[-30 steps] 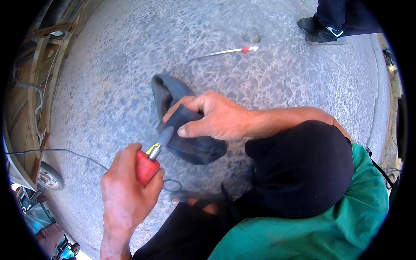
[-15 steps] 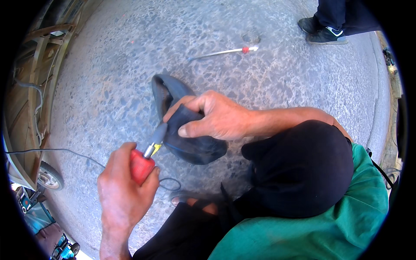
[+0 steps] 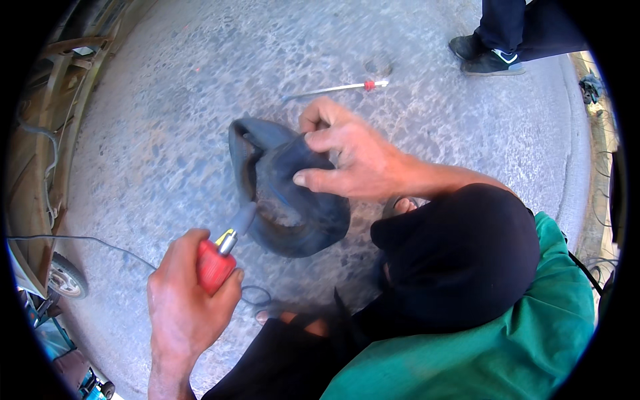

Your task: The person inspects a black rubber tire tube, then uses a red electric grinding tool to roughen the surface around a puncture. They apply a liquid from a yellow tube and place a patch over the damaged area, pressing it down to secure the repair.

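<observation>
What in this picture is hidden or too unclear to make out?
All in the head view:
- Working tip of the red-handled tool: motion-blurred where it meets the black inner tube.
- Far side of the tube: covered by the right hand.
- Most of the tool's handle: wrapped by the left hand.
- Person standing at top right: cut off by the edge, only a shoe shows.

The rubber tube [image 3: 293, 200] is black; the tool handle [image 3: 213, 265] is red with a yellow ring; the ground [image 3: 167, 120] is grey and speckled; the shirt [image 3: 507, 347] is green.
</observation>
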Motion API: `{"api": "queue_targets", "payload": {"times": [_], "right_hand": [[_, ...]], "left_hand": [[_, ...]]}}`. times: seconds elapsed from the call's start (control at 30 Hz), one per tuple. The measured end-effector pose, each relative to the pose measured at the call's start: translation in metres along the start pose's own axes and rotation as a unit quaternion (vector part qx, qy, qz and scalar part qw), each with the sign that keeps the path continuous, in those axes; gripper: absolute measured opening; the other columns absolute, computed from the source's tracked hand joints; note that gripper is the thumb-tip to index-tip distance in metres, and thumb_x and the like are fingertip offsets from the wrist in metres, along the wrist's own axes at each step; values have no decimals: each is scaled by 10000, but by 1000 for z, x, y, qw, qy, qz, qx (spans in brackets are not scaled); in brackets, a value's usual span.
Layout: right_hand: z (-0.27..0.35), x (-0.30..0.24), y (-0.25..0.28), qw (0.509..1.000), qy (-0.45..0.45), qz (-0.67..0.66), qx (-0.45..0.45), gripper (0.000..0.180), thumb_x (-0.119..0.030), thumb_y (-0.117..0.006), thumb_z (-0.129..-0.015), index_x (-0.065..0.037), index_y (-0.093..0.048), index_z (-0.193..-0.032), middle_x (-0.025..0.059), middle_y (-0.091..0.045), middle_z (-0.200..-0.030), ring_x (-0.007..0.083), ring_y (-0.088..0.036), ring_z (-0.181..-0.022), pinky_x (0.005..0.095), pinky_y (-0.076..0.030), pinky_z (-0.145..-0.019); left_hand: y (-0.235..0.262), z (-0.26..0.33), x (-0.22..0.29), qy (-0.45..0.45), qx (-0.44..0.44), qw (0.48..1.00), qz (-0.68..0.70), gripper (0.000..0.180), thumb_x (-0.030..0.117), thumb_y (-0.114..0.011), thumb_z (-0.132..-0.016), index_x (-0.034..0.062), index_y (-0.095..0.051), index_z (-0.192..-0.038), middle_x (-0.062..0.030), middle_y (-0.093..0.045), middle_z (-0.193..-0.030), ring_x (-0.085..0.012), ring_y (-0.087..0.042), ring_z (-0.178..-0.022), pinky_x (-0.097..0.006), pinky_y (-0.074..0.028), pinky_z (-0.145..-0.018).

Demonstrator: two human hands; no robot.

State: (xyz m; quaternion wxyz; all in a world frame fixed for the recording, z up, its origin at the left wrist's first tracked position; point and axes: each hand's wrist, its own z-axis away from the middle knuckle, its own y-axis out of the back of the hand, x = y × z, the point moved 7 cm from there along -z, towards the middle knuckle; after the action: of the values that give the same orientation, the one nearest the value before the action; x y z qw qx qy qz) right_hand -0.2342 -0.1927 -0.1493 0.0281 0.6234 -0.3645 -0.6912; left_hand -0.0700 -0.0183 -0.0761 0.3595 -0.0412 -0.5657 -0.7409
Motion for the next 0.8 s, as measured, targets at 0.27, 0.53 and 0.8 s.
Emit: {"api": "queue_targets", "payload": {"times": [0.27, 0.53, 0.8], "right_hand": [[-2, -9, 11, 990, 111, 67, 58, 294, -195, -832, -752, 59, -719, -851, 191, -547, -1302, 318, -553, -1125, 432, -492, -947], [1, -7, 18, 989, 43, 142, 14, 293, -184, -839, -726, 56, -729, -853, 183, -554, -1308, 310, -575, -1083, 419, -503, -924], [1, 5, 24, 981, 145, 117, 59, 276, -171, -873, -714, 31, -700, -784, 162, -547, -1276, 286, -575, -1030, 405, -519, -862]], "left_hand": [[0, -4, 0, -11, -6, 1000, 5, 538, 110, -794, -730, -19, -606, -1217, -242, -689, -1066, -397, -701, -1002, -416, -548, -885], [1, -2, -3, -17, -3, 1000, 6, 535, 111, -796, -731, -9, -606, -1217, -234, -690, -1051, -393, -703, -991, -413, -551, -872], [-3, -4, -2, -24, -6, 1000, 9, 527, 104, -790, -732, -13, -605, -1212, -233, -687, -1047, -400, -699, -988, -416, -550, -869]]}}
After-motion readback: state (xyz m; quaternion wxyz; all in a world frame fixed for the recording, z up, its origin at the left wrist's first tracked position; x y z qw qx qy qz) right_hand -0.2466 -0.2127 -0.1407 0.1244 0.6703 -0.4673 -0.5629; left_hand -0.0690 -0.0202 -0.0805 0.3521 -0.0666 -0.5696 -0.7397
